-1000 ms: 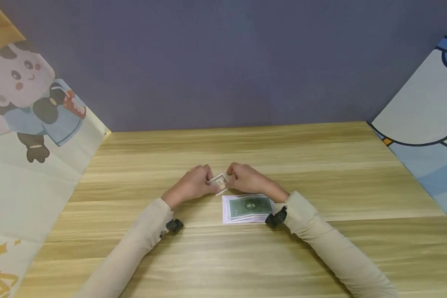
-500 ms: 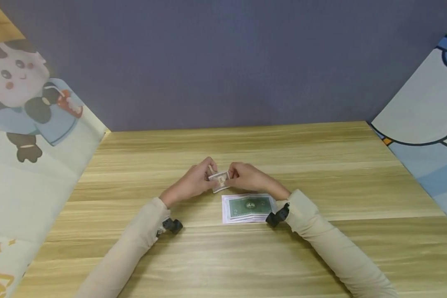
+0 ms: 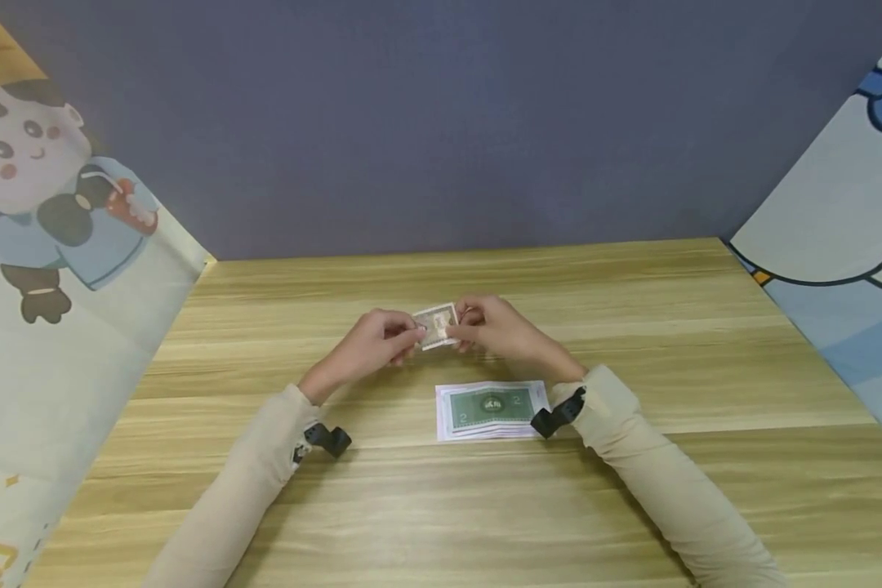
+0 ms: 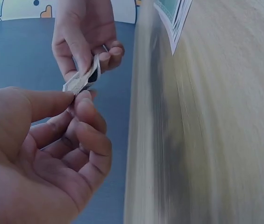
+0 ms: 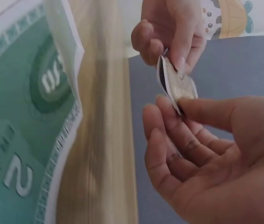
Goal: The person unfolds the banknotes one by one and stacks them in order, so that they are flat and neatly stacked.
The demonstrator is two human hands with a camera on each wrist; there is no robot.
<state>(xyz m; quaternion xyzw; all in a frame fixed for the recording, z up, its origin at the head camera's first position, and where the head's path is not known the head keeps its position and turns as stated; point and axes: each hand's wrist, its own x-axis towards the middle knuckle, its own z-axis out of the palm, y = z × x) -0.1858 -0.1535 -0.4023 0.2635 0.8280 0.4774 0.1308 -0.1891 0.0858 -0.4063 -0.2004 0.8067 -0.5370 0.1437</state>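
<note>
A small folded banknote, brownish with a white border, is held above the table between both hands. My left hand pinches its left end between thumb and fingers. At the other end, the thumb and fingers of my right hand pinch it too. In the right wrist view the folded note shows a narrow gap between its layers. Nearer to me, a stack of banknotes with a green one on top lies on the table, touched by neither hand.
The wood-grain table runs back to a dark blue-grey panel. Printed cartoon panels stand at the left and right sides. A small black camera is strapped to each wrist.
Both hands have moved away from me and up a little with the folded banknote, farther from the stack. Their fingers have shifted to its two ends. The stack stays in place.
</note>
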